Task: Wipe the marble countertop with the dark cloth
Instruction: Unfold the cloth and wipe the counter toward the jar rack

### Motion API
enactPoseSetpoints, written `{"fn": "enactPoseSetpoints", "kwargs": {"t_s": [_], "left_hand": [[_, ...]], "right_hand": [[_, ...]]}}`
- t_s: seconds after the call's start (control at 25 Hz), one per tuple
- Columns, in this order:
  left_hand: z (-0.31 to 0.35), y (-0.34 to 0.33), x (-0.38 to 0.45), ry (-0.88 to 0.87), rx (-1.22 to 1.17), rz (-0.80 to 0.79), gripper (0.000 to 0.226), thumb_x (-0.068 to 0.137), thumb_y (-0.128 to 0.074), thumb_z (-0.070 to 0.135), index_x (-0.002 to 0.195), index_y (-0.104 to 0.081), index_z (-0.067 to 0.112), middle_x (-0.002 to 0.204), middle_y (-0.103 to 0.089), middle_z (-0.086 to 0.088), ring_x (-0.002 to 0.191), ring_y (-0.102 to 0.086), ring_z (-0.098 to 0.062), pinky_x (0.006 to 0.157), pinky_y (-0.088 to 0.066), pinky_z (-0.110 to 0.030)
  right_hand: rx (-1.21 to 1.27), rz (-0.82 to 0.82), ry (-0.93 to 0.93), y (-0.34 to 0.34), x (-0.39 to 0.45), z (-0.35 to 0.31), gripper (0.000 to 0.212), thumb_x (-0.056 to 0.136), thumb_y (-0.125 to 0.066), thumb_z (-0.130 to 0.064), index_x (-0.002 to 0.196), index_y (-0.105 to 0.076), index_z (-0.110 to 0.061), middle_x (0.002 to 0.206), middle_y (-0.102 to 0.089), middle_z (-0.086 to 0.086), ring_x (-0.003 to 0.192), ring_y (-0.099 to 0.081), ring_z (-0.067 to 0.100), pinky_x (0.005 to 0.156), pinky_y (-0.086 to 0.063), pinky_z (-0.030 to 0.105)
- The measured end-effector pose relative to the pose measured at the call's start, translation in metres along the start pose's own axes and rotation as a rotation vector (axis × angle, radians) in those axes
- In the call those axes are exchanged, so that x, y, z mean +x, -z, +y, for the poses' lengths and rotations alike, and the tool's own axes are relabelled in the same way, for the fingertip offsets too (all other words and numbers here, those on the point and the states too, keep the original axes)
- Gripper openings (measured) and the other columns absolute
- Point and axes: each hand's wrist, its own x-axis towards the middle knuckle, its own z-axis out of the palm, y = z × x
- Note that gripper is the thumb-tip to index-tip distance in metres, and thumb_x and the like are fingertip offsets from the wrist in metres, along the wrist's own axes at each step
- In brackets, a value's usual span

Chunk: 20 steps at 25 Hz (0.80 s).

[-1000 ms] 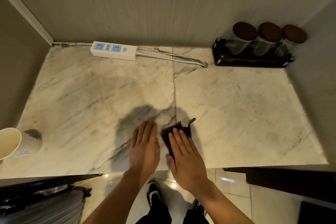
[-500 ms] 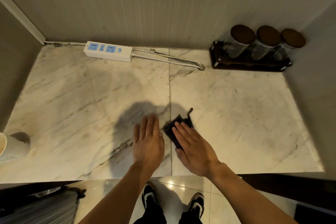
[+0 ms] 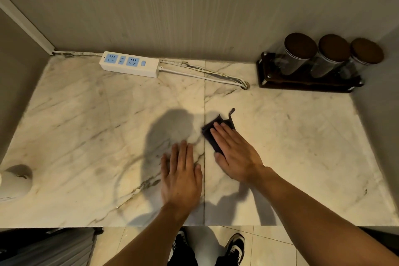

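The marble countertop (image 3: 86, 131) is pale with grey veins and a seam down its middle. A small folded dark cloth (image 3: 210, 135) lies flat just right of that seam, a loop sticking out at its far corner. My right hand (image 3: 235, 153) presses flat on the cloth, fingers together, covering most of it. My left hand (image 3: 181, 175) rests palm down on the bare marble left of the seam, a little nearer to me, holding nothing.
A white power strip (image 3: 129, 63) with its cable lies along the back wall. A dark tray (image 3: 302, 84) with three brown-lidded jars (image 3: 300, 49) stands at the back right. A white paper cup (image 3: 13, 183) lies at the left edge. Walls close three sides.
My right hand has slid the cloth away from me and slightly right across the seam. My left hand has followed forward a little on the marble.
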Motion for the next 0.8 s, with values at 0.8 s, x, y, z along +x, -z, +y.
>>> {"fn": "enactPoseSetpoints", "kwargs": {"t_s": [0.8], "left_hand": [[0.002, -0.001, 0.003, 0.042, -0.006, 0.007, 0.059, 0.093, -0.029, 0.039, 0.149, -0.025, 0.020, 0.157, -0.021, 0.000, 0.146, -0.010, -0.019, 0.116, -0.007, -0.046]], "right_hand": [[0.203, 0.198, -0.589, 0.010, 0.088, 0.032, 0.063, 0.095, -0.024, -0.038, 0.152, -0.008, -0.015, 0.162, -0.006, 0.005, 0.147, 0.000, 0.021, 0.118, -0.005, 0.038]]}}
